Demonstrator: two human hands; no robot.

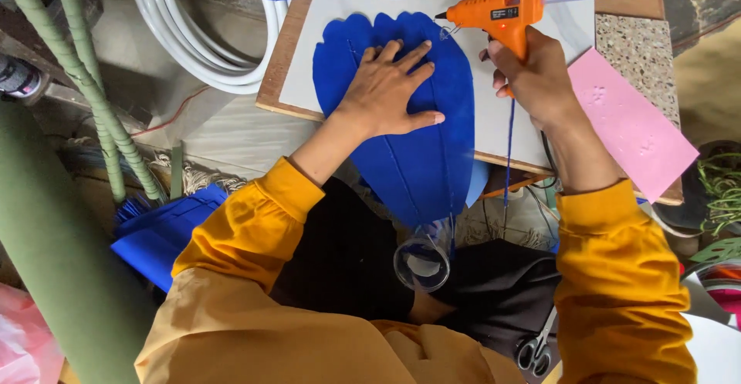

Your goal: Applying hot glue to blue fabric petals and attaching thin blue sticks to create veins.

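Pressing flat with fingers spread, the left hand (390,91) pins the blue foam petal (401,121) on the white board (494,106), its long axis running twelve to six; the right hand (536,75), fingers clamped on the orange glue gun (498,13), sits at three o'clock, nozzle pointing nine toward the petal's top edge

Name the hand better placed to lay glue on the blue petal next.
Right, likely. The right hand already holds the orange glue gun, nozzle at the blue petal. The left hand lies flat on the petal, pinning it.
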